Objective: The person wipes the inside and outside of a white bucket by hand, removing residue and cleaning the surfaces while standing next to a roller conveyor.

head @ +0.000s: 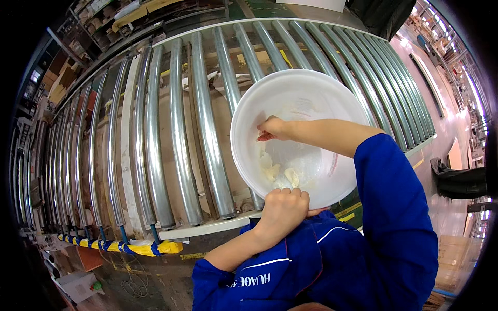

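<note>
A large white plastic basin (342,101) tilts up in front of me, its underside against the conveyor rollers. My left hand (286,206) grips the near rim, with its knuckles over the edge. My right hand (273,128) reaches inside, fingers bent together against the left part of the inner wall. Whether they pinch anything is hidden. Just below those fingertips, a cream-coloured, film-like residue (268,165) clings to the wall. Another cream-coloured lump (291,177) lies on the inner surface close to my left knuckles.
Steel conveyor rollers (208,128) run left and right beneath the basin, with gaps between them. A pale frame rail (212,229) borders their near side. Yellow wrapping with blue bands (136,247) covers a bar at lower left. Stocked shelves (105,23) stand beyond the conveyor.
</note>
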The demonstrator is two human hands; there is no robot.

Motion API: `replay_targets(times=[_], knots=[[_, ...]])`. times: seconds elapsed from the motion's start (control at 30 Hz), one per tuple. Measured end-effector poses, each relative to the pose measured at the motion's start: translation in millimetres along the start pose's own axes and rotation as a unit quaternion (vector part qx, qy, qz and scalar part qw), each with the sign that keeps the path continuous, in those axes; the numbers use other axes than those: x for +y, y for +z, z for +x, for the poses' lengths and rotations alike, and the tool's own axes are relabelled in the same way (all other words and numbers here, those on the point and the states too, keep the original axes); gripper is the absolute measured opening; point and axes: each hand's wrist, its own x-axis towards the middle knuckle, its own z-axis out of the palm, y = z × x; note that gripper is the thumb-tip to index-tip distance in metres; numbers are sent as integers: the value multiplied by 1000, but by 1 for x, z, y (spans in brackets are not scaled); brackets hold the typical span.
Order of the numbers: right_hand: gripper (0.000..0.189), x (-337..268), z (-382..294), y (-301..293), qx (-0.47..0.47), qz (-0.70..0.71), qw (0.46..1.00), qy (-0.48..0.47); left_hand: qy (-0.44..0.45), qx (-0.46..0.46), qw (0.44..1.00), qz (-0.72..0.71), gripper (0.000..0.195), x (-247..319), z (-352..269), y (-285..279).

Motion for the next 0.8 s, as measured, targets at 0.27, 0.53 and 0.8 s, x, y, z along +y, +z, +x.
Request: replay_targets(times=[0.27, 0.53, 0.8], knots=[[9, -7, -24, -24, 6, -205, 978, -18, -13, -5, 1000, 4, 53, 0, -2, -1], [12, -68, -126, -57, -99, -273, 956, 32, -20, 6, 1000, 4, 56, -2, -3, -3], [10, -71, -220, -60, -46, -752, 634, -171, -22, -33, 999, 2, 50, 4, 1, -9]])
